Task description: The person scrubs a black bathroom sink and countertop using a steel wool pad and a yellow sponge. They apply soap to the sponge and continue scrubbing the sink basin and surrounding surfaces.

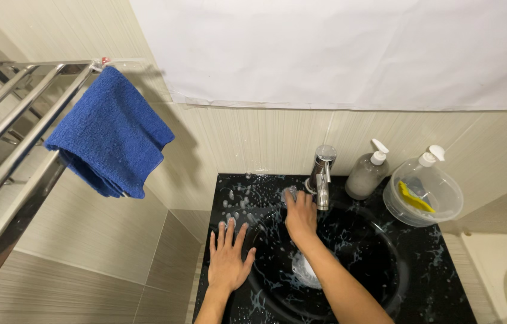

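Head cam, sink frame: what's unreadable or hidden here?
- Head view: the thing under the right hand by the faucet; fingers cover it, so its kind is unclear.
- The drain in the black basin is partly hidden by the right forearm.
- Both forearms are cut off by the bottom edge.
- The yellow item in the clear tub is blurred by plastic.
- The towel rail runs off the left edge.

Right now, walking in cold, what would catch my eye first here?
Probably the bright blue towel draped over the chrome wall rack at upper left. Next, the glossy black sink counter, streaked with suds, where the right hand presses something small and foamy beside the chrome tap while the left hand lies flat on the rim.
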